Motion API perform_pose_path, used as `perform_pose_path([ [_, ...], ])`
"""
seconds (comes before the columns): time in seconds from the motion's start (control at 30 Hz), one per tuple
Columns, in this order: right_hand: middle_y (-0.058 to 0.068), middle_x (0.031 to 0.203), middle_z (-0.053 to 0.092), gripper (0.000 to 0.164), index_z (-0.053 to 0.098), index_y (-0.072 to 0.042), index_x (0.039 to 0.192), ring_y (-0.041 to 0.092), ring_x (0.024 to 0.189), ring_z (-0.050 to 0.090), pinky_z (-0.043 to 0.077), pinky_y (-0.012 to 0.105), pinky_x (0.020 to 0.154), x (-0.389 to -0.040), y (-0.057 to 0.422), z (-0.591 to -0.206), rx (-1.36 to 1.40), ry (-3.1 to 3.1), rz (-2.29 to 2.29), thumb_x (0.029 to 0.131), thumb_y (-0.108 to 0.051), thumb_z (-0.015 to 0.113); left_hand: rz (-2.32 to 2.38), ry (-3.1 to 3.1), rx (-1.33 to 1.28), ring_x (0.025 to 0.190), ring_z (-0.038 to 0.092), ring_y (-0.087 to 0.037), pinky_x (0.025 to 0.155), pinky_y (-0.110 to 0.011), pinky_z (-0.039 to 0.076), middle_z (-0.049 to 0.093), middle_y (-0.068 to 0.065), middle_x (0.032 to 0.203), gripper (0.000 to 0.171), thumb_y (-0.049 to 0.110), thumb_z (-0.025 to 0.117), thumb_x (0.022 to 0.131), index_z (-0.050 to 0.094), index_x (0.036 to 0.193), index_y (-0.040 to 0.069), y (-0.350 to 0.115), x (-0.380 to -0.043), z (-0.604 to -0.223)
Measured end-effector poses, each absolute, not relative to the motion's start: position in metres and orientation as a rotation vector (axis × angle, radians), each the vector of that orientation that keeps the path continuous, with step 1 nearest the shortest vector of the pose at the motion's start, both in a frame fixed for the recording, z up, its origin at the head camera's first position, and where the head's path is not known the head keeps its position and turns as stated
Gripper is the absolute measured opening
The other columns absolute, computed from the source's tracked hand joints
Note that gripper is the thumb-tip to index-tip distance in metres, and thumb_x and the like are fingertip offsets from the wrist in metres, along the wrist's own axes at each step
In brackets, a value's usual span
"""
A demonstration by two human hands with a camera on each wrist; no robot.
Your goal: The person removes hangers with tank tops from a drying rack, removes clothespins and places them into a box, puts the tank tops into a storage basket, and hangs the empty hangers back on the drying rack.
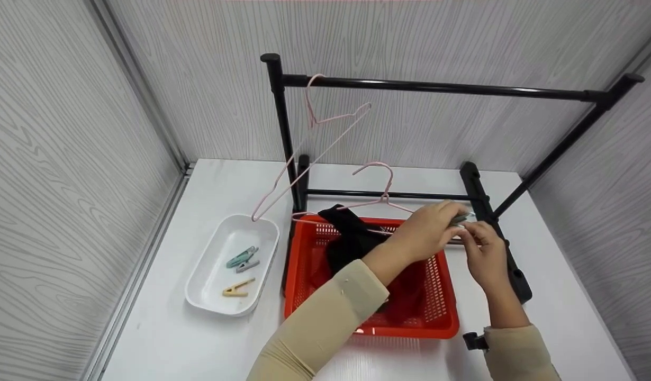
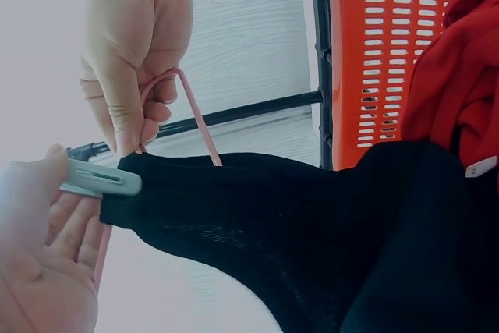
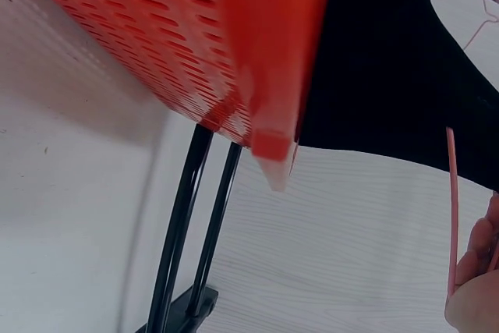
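My left hand (image 1: 428,230) pinches a grey-green clothespin (image 2: 101,179) between thumb and fingers. The clothespin's tip sits over the edge of a black garment (image 2: 257,228), whose kind I cannot tell. Facing it, my right hand (image 1: 486,256) pinches that edge together with a pink wire hanger (image 1: 385,199). The hanger's bent end (image 2: 199,115) shows beside the right fingers in the left wrist view. From there the cloth stretches back over the red basket (image 1: 447,312); in the right wrist view, the garment (image 3: 382,76) spans beside the basket wall.
Another pink hanger (image 1: 331,145) hangs on the left of a black rack's top bar (image 1: 436,87). A white tray (image 1: 198,288) at left holds several clothespins (image 1: 242,257). Red cloth (image 2: 460,68) lies inside the basket. The rack's foot (image 1: 516,280) stands right of my hands.
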State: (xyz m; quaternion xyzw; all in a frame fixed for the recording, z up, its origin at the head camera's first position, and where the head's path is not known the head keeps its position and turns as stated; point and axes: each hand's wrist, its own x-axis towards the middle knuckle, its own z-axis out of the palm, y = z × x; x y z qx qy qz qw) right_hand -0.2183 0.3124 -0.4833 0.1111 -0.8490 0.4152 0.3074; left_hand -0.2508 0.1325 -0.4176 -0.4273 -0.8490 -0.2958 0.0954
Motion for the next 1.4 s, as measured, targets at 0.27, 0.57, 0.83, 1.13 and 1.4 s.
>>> perform_pose_path([
  [0.27,0.003,0.089,0.067,0.013,0.075,0.006,0.099,-0.003,0.082,0.056,0.044,0.01,0.071,-0.22,0.314,-0.486,0.321,-2.218,1.124,0.09,0.01,0.066,-1.043,-2.395,-1.253,0.11,0.059,-0.011,0.095,-0.016,0.043,0.06,-0.004,0.124,0.037,0.022,0.059,0.102,0.052,0.134,0.007,0.119,-0.249,-0.41],
  [0.57,0.007,0.091,0.067,0.014,0.074,0.005,0.101,-0.003,0.081,0.056,0.043,0.01,0.071,-0.218,0.316,-0.485,0.244,-2.255,1.162,0.091,0.008,0.065,-1.077,-2.376,-1.212,0.103,0.058,-0.011,0.094,-0.016,0.043,0.059,-0.002,0.121,0.049,0.036,0.059,0.101,0.05,0.139,0.006,0.096,-0.243,-0.414],
  [0.83,0.015,0.09,0.067,0.013,0.074,0.007,0.1,-0.005,0.078,0.054,0.042,0.009,0.069,-0.22,0.317,-0.486,0.213,-2.225,1.183,0.09,0.01,0.066,-1.025,-2.36,-1.159,0.109,0.06,-0.015,0.1,-0.023,0.043,0.062,-0.004,0.123,0.047,0.035,0.06,0.101,0.051,0.136,0.006,0.068,-0.238,-0.42],
  [1.13,0.006,0.088,0.066,0.011,0.074,0.007,0.1,-0.003,0.075,0.055,0.042,0.01,0.067,-0.22,0.317,-0.486,0.204,-2.231,1.198,0.092,0.007,0.066,-1.004,-2.346,-1.063,0.111,0.06,-0.018,0.103,-0.027,0.045,0.063,-0.007,0.123,0.047,0.03,0.063,0.099,0.051,0.135,0.003,0.028,-0.237,-0.434],
  [1.4,0.004,0.088,0.065,0.011,0.074,0.007,0.1,-0.001,0.076,0.056,0.043,0.01,0.067,-0.219,0.318,-0.483,0.233,-2.213,1.214,0.092,0.006,0.065,-0.995,-2.347,-0.957,0.115,0.058,-0.019,0.103,-0.033,0.045,0.062,-0.006,0.123,0.044,0.026,0.066,0.097,0.054,0.133,0.005,-0.008,-0.235,-0.448],
])
